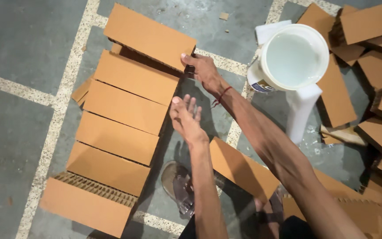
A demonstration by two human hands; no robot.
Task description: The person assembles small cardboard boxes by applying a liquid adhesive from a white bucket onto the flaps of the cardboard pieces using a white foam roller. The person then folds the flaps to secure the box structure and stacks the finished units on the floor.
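While the right hand (202, 68) pinches the top board (149, 35) of a floor row, the left hand (185, 116) hovers open; a bucket (293, 57) holds whitish liquid.

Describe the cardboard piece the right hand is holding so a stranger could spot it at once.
Start at the row of brown cardboard panels lying on the grey floor. Follow it to its far end, left of the white bucket. The top panel is gripped at its corner by the right hand and tilts up, unlike its flat neighbours.

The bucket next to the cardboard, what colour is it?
The bucket is white, with whitish liquid inside. The head view shows it clearly.
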